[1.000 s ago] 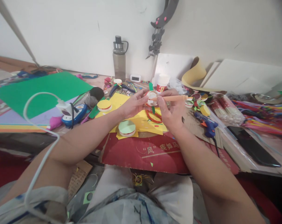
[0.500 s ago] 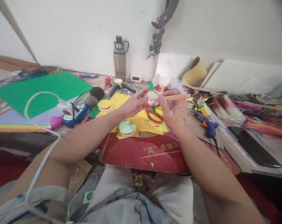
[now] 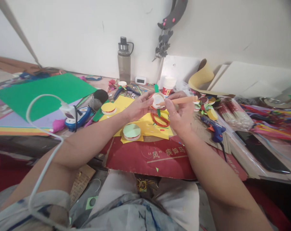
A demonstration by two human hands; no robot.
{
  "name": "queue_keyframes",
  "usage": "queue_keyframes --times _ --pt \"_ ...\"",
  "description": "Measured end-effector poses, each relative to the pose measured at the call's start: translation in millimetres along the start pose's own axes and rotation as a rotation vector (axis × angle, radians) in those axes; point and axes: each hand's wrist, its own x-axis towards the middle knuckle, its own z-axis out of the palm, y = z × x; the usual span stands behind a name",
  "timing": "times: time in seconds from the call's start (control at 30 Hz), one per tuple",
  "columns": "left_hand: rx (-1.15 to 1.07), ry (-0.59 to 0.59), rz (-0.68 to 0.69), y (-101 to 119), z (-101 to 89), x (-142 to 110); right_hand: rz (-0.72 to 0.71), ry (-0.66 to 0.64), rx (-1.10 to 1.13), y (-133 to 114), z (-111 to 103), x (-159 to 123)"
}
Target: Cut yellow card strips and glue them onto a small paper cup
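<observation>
My left hand is closed on the edge of a short cut paper cup base, white inside with a red rim. Green paper tabs stick out from its top and bottom. In my right hand is a slim orange stick, pinched near its left end, with its tip at the cup base's inside. Whether the tip touches is too small to tell. Below the hands, red-handled scissors lie on yellow paper. A green-topped disc and a yellow-topped disc are nearby.
Behind my hands stand stacked paper cups and a water bottle. On the right lie a blue glue gun and a phone. A white cable loops over my left arm. Red cardboard covers the table's front edge.
The orange stick has tilted slightly, its outer end a little higher and its tip a little lower. Both hands keep their hold, and the view has shifted slightly.
</observation>
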Motion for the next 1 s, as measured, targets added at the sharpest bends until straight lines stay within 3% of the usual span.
queue_keyframes --times 0.27,1.0 --pt "0.007 0.000 0.021 -0.8 -3.3 0.7 0.005 -0.063 0.031 -0.4 -1.8 1.0" --pt "0.028 -0.008 -0.003 -1.9 -4.3 1.0 -0.043 -0.027 -0.027 0.7 -5.0 3.0"
